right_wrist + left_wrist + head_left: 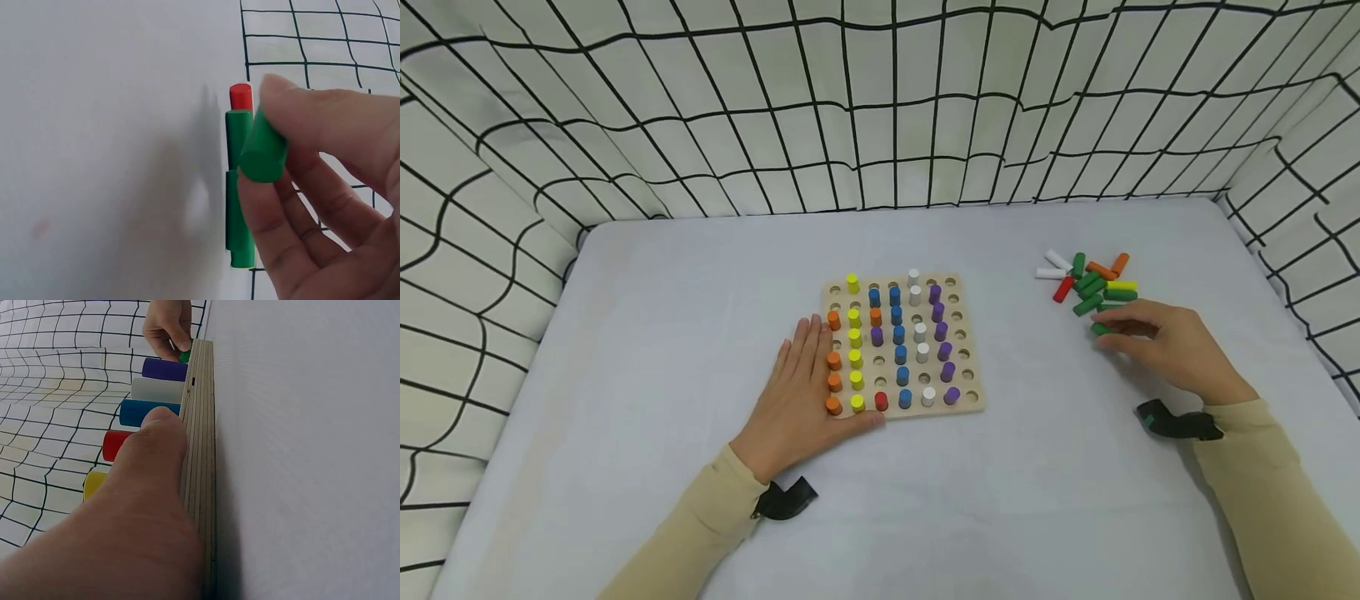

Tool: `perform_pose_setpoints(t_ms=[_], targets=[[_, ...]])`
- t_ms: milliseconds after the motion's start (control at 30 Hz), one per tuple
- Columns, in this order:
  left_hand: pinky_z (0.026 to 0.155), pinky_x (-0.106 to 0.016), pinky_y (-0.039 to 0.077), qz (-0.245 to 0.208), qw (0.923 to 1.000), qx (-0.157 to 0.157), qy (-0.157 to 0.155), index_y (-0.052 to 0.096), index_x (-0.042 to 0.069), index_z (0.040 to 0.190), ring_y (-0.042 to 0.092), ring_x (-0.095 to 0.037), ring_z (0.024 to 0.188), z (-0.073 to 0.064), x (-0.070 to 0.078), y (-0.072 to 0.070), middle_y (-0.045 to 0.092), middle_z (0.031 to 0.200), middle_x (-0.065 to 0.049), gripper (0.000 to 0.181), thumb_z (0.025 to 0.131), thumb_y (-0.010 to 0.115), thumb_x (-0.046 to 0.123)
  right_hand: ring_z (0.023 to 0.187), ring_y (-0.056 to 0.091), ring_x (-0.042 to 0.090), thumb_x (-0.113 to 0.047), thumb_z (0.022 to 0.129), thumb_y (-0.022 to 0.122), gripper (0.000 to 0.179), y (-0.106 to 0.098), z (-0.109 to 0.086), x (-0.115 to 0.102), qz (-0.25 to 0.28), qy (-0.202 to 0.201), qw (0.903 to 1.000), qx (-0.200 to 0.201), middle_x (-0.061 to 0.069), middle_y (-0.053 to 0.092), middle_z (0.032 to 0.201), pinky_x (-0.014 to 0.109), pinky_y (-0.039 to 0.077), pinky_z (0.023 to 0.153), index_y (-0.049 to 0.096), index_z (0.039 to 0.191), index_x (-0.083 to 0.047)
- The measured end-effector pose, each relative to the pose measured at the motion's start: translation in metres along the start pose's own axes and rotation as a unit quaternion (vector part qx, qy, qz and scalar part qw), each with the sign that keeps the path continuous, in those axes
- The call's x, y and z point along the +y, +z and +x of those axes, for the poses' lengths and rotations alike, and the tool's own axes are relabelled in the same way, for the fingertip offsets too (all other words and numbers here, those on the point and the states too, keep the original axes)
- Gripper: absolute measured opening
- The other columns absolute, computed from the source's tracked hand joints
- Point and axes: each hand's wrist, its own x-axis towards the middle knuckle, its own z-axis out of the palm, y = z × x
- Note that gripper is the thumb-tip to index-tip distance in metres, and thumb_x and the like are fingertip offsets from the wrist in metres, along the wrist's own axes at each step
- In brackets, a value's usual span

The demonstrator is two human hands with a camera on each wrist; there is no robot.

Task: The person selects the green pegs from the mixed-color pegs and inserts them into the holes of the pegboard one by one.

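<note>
A wooden pegboard [973, 404] lies mid-table, with columns of orange, yellow, blue, white and purple pegs standing in its holes, plus a red peg [882, 401] in the front row. My left hand [797, 400] rests along the board's left side, fingers straight and the thumb against the front edge. At the right, my right hand [1172, 346] pinches a green peg [265, 150] between thumb and fingertips, just in front of the loose pile. The right wrist view shows that peg's round end facing the camera, with other green pegs [237, 212] behind it.
Loose pegs lie in a pile at the right: white pegs [1051, 272], a red peg [1063, 289], orange pegs [1102, 271], a yellow peg [1122, 285] and several green ones. Black-lined netting [895, 108] surrounds the white table [700, 275]. Some board holes at the right column hold no peg.
</note>
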Motion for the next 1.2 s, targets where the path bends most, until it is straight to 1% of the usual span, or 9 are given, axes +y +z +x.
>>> perform_pose_setpoints(t_ms=[133, 333, 567, 700, 833, 900, 1067, 1100, 1200], targets=[[0.135, -0.055, 0.004, 0.002, 1.0, -0.002, 0.002, 0.002, 0.007, 0.167, -0.007, -0.031, 0.166, -0.001, -0.001, -0.001, -0.004, 0.177, -0.01, 0.133, 0.078, 0.065, 0.084, 0.091, 0.057, -0.017, -0.033, 0.091, 0.081, 0.038, 0.003, -0.001, -0.001, 0.03, 0.02, 0.9993, 0.008, -0.004, 0.072, 0.118, 0.002, 0.047, 0.075, 0.075, 0.126, -0.021], [0.135, -0.055, 0.004, 0.004, 1.0, -0.006, -0.002, 0.0, 0.007, 0.167, -0.007, -0.031, 0.166, -0.001, 0.0, -0.001, -0.005, 0.177, -0.01, 0.133, 0.078, 0.064, 0.084, 0.092, 0.064, -0.014, -0.036, 0.094, 0.077, 0.037, 0.006, 0.001, -0.003, 0.081, 0.032, 0.996, 0.021, -0.03, 0.067, 0.104, 0.002, 0.05, 0.078, 0.073, 0.127, -0.02], [0.136, -0.054, 0.004, -0.001, 1.0, -0.008, -0.003, -0.001, 0.008, 0.166, -0.008, -0.03, 0.166, 0.001, 0.0, 0.002, -0.006, 0.177, -0.009, 0.133, 0.079, 0.064, 0.084, 0.097, 0.067, -0.007, -0.036, 0.095, 0.076, 0.037, 0.008, 0.016, -0.022, 0.143, 0.02, 0.9892, 0.023, -0.025, 0.072, 0.106, 0.006, 0.051, 0.08, 0.071, 0.128, -0.018], [0.136, -0.053, 0.004, 0.002, 1.0, -0.005, -0.004, -0.001, 0.008, 0.167, -0.008, -0.03, 0.166, 0.002, -0.001, 0.002, -0.006, 0.177, -0.009, 0.133, 0.079, 0.063, 0.084, 0.106, 0.066, -0.006, -0.03, 0.095, 0.077, 0.039, 0.012, 0.027, -0.039, 0.206, 0.012, 0.9783, 0.016, -0.022, 0.075, 0.108, 0.007, 0.052, 0.084, 0.071, 0.129, -0.013], [0.136, -0.053, 0.004, 0.005, 1.0, -0.004, -0.003, -0.001, 0.009, 0.167, -0.008, -0.029, 0.166, 0.002, -0.001, 0.002, -0.006, 0.177, -0.008, 0.132, 0.079, 0.061, 0.086, 0.1, 0.071, -0.004, -0.026, 0.095, 0.076, 0.037, 0.017, 0.037, -0.055, 0.236, -0.005, 0.9714, 0.025, -0.021, 0.075, 0.109, 0.01, 0.055, 0.083, 0.071, 0.129, -0.011], [0.136, -0.053, 0.004, 0.003, 1.0, -0.004, -0.002, 0.0, 0.009, 0.167, -0.008, -0.029, 0.166, 0.002, -0.001, 0.002, -0.006, 0.177, -0.008, 0.132, 0.079, 0.061, 0.086, 0.096, 0.073, -0.003, -0.026, 0.096, 0.076, 0.037, 0.019, 0.041, -0.062, 0.241, -0.015, 0.9699, 0.035, -0.021, 0.075, 0.107, 0.007, 0.048, 0.095, 0.071, 0.129, -0.011], [0.136, -0.053, 0.003, 0.001, 1.0, -0.006, -0.002, -0.001, 0.009, 0.167, -0.008, -0.029, 0.166, 0.001, -0.001, 0.001, -0.007, 0.177, -0.008, 0.132, 0.079, 0.061, 0.086, 0.088, 0.072, 0.007, -0.031, 0.096, 0.075, 0.038, 0.021, 0.049, -0.072, 0.238, -0.013, 0.9699, 0.048, -0.021, 0.076, 0.1, 0.02, 0.049, 0.084, 0.071, 0.131, -0.017], [0.136, -0.053, 0.003, 0.001, 1.0, -0.006, -0.001, -0.001, 0.009, 0.167, -0.008, -0.029, 0.166, 0.0, -0.001, 0.001, -0.007, 0.177, -0.008, 0.132, 0.079, 0.061, 0.086, 0.087, 0.071, 0.009, -0.032, 0.096, 0.076, 0.038, 0.022, 0.05, -0.074, 0.24, -0.009, 0.9697, 0.047, -0.02, 0.076, 0.099, 0.024, 0.05, 0.071, 0.071, 0.131, -0.017], [0.136, -0.052, 0.003, 0.002, 1.0, -0.004, 0.0, -0.002, 0.009, 0.167, -0.008, -0.028, 0.166, -0.001, -0.002, 0.0, -0.007, 0.177, -0.008, 0.132, 0.079, 0.061, 0.086, 0.088, 0.071, 0.009, -0.03, 0.095, 0.076, 0.04, 0.024, 0.053, -0.08, 0.261, -0.003, 0.9644, 0.045, -0.02, 0.076, 0.103, 0.025, 0.051, 0.066, 0.07, 0.132, -0.017]])
